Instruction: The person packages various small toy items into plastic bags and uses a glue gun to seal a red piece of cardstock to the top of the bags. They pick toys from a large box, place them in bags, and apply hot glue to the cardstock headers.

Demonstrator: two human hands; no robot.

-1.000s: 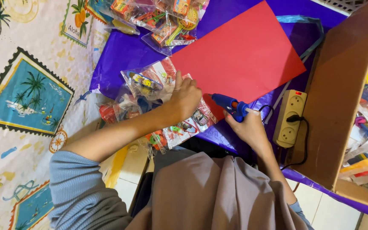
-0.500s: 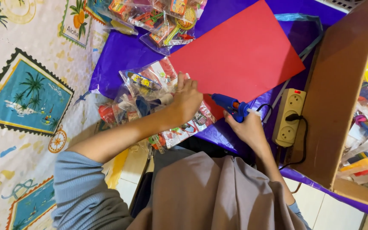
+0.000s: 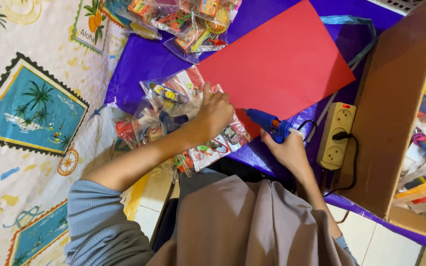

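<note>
A large red paper sheet [image 3: 282, 64] lies on a purple cover [image 3: 139, 64]. My left hand [image 3: 214, 114] rests on its near corner and on a pile of clear plastic toy packets [image 3: 173, 118], fingers curled and pressing down. My right hand [image 3: 288, 150] grips a blue glue gun [image 3: 267, 123], whose nozzle points left at the red sheet's near edge, close to my left hand.
A cream power strip [image 3: 336, 135] with a black cord lies right of the glue gun. A brown cardboard wall [image 3: 395, 108] stands at the right, with assorted items behind it. More toy packets [image 3: 183, 19] lie at the top. A palm-print cloth [image 3: 30, 108] covers the left.
My left hand has shifted slightly over the packets toward the red sheet's corner. My right hand with the glue gun has barely moved.
</note>
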